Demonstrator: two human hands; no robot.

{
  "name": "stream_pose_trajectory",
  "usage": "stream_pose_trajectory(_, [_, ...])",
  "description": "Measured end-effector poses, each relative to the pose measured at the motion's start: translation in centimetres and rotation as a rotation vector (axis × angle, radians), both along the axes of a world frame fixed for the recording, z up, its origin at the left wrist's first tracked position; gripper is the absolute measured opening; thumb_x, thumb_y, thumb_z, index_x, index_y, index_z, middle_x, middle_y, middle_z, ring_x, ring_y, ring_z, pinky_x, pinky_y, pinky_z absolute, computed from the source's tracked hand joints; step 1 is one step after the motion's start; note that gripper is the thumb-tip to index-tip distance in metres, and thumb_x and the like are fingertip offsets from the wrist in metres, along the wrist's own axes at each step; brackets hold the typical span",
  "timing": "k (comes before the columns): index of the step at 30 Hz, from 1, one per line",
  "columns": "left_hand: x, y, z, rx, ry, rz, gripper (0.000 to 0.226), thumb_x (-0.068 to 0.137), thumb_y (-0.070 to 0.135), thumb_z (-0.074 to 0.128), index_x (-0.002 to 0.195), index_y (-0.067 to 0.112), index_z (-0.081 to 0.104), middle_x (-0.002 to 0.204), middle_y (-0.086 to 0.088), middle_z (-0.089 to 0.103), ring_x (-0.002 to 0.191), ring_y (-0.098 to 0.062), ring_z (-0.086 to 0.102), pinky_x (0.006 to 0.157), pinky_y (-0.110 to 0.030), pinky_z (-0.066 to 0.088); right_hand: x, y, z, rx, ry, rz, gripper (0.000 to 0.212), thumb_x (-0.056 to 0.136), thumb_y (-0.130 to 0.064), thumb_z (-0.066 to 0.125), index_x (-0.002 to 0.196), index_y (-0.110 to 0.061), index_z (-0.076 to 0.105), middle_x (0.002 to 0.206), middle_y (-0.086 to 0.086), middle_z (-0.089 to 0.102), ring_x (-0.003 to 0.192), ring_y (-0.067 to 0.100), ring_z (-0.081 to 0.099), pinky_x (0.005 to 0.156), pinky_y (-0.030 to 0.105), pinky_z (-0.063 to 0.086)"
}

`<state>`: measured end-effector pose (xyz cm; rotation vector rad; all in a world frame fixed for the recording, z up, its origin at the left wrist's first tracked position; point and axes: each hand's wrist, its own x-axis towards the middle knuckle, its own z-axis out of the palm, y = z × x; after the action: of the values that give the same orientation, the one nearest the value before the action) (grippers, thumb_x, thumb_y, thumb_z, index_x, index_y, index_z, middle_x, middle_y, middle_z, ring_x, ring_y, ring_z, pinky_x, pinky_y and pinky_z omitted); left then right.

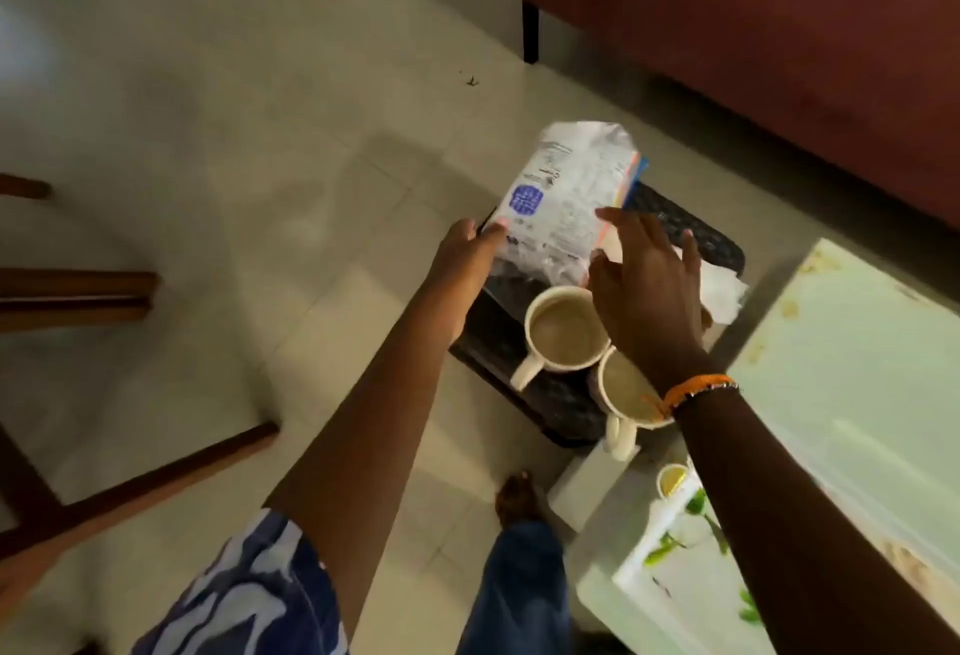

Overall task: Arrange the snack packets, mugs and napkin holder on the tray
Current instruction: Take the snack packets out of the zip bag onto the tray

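Note:
A dark woven tray sits low on a small stand. A white snack packet with a blue label lies tilted on its far left part. My left hand touches the packet's left edge with straight fingers. My right hand hovers with spread fingers over the packet's right side and the tray. Two cream mugs stand on the tray's near part: one with its handle toward me, the other partly under my right wrist. White napkins show at the tray's right; their holder is hidden.
A white glass-topped table stands at the right with a small yellow cup near its edge. A dark red sofa fills the far right. Wooden chair legs are at the left. My foot stands on the tiled floor.

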<state>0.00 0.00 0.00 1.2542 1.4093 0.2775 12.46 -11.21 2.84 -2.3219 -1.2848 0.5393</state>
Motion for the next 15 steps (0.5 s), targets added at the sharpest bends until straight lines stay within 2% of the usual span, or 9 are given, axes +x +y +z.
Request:
stream_pose_trajectory(1, [0.4,0.8,-0.3,-0.024,-0.005,-0.011,0.044,0.092,0.034,0.049,0.12,0.0,0.05,0.115,-0.011,0.06,0.077,-0.011,0.06,0.053,-0.011,0.046,0.4,1.1,-0.7,-0.041,0.004,-0.014,0.044,0.089,-0.021,0.049,0.132,-0.018,0.04,0.143,0.011,0.043,0.13,0.03,0.044,0.116,0.054,0.011])
stream_pose_trajectory(3, [0.8,2.4,-2.0,-0.073,0.038,-0.059,0.048,0.089,0.042,0.051,0.121,0.007,0.052,0.125,-0.012,0.059,0.099,-0.022,0.061,0.077,-0.025,0.049,0.9,3.1,-2.3,-0.119,0.042,-0.013,0.049,0.089,-0.023,0.051,0.134,-0.014,0.034,0.146,0.014,0.034,0.132,0.033,0.039,0.116,0.057,0.014])
stream_pose_trajectory(5, [0.8,3.4,-3.5,-0.173,0.012,-0.131,0.033,0.088,0.045,0.053,0.101,0.017,0.064,0.113,-0.009,0.068,0.097,-0.023,0.064,0.092,-0.034,0.048,1.1,4.4,-3.3,-0.154,0.124,0.012,0.05,0.088,-0.022,0.055,0.132,-0.01,0.034,0.143,0.017,0.031,0.129,0.036,0.04,0.112,0.055,0.028])
stream_pose_trajectory(7, [0.6,3.8,-4.6,-0.223,-0.012,-0.18,0.029,0.085,0.049,0.056,0.084,0.023,0.067,0.086,0.002,0.075,0.084,-0.017,0.069,0.093,-0.037,0.05,1.2,5.0,-3.9,-0.138,0.161,0.013,0.049,0.086,-0.018,0.058,0.127,-0.007,0.036,0.137,0.018,0.032,0.119,0.038,0.046,0.1,0.049,0.043])
stream_pose_trajectory(9, [0.5,4.6,-5.2,-0.251,-0.041,-0.186,0.031,0.078,0.054,0.061,0.078,0.024,0.07,0.073,0.01,0.075,0.077,-0.012,0.071,0.092,-0.036,0.049,1.4,5.7,-4.2,-0.121,0.17,-0.008,0.046,0.084,-0.018,0.06,0.123,-0.006,0.038,0.133,0.017,0.033,0.112,0.037,0.049,0.09,0.046,0.046])
stream_pose_trajectory(14, [0.5,6.0,-4.7,-0.376,-0.114,-0.138,0.05,0.046,0.052,0.08,0.081,0.017,0.075,0.09,-0.005,0.076,0.088,-0.024,0.071,0.092,-0.037,0.051,1.7,6.8,-4.4,-0.11,0.249,-0.041,0.045,0.085,-0.017,0.059,0.123,-0.006,0.038,0.133,0.015,0.033,0.116,0.033,0.045,0.092,0.043,0.044])
stream_pose_trajectory(15, [0.7,6.1,-4.7,-0.383,-0.125,-0.117,0.049,0.047,0.048,0.082,0.083,0.015,0.074,0.091,-0.007,0.076,0.088,-0.025,0.071,0.088,-0.037,0.053,1.8,6.8,-4.4,-0.097,0.269,-0.042,0.046,0.085,-0.016,0.06,0.123,-0.006,0.038,0.133,0.015,0.033,0.116,0.031,0.044,0.091,0.039,0.042])
